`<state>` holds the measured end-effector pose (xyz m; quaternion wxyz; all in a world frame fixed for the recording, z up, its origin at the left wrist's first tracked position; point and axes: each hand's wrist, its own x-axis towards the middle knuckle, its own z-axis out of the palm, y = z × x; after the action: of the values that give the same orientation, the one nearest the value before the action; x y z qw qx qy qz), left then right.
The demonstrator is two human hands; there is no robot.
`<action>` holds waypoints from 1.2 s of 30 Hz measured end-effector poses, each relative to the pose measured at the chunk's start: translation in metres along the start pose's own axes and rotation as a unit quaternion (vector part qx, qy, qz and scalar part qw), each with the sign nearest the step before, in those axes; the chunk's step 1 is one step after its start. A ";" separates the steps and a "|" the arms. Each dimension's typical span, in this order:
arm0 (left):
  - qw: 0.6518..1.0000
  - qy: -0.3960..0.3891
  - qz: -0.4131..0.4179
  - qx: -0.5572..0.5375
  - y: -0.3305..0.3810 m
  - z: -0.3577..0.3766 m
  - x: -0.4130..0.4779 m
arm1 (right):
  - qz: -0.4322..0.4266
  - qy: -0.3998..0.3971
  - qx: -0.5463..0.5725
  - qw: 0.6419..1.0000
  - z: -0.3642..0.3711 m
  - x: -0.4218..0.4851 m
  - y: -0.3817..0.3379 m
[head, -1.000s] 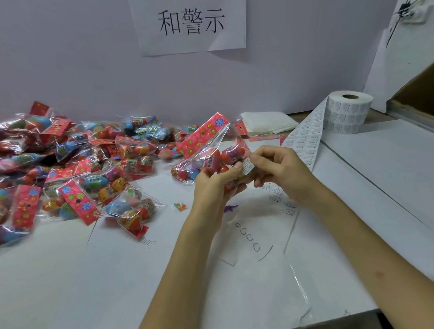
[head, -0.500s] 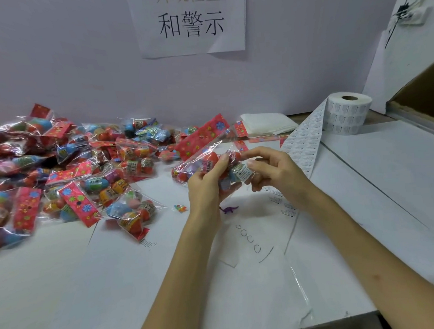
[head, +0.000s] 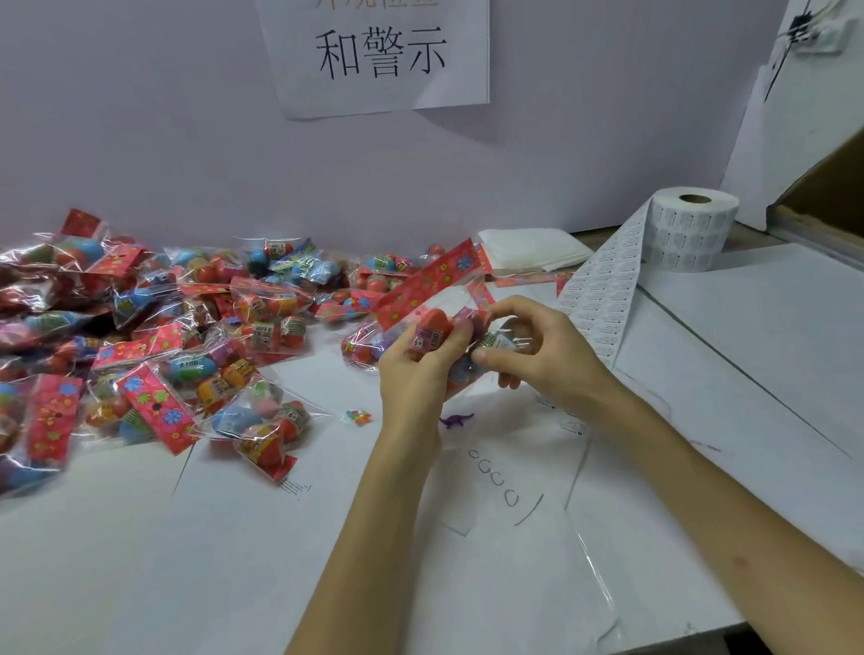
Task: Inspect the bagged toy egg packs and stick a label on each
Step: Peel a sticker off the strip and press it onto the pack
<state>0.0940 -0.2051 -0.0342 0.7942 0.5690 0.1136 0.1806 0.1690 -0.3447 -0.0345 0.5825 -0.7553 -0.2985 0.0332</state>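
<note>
both hands hold one toy egg pack point(head: 430, 289) up over the white table point(head: 732, 408), in the middle, just in front of the big pile of packs point(head: 139, 337). the left hand point(head: 413, 379) curls its fingers round the lower left side of the bag, and its thumb presses on a red egg inside. the right hand point(head: 539, 355) pinches the right side of the bag with bent fingers held close together. the pack's red flower card sticks up, tilted. the pile lies to the left by the wall. a label roll point(head: 689, 232) stands at the back right, and its label strip point(head: 606, 289) runs down to the table beside the right hand. a tiny purple dinosaur point(head: 456, 420) lies on the table below the hands.
</note>
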 end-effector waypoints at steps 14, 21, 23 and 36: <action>0.999 -0.006 0.028 0.046 -0.005 0.004 -0.003 | 0.041 0.030 -0.008 0.999 0.004 0.002 0.001; 1.000 0.001 0.001 0.030 -0.004 0.002 -0.002 | 0.037 0.012 0.044 0.998 0.004 -0.001 -0.003; 1.000 0.016 -0.005 0.014 -0.003 0.000 0.000 | 0.040 -0.002 0.066 0.997 0.003 -0.001 -0.004; 0.999 0.033 -0.039 -0.005 -0.002 -0.002 0.003 | 0.100 -0.042 0.155 0.982 -0.003 0.000 -0.011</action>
<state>0.0957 -0.2027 -0.0372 0.7992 0.5542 0.1606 0.1684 0.1655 -0.3462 -0.0233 0.6730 -0.6800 -0.2367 0.1691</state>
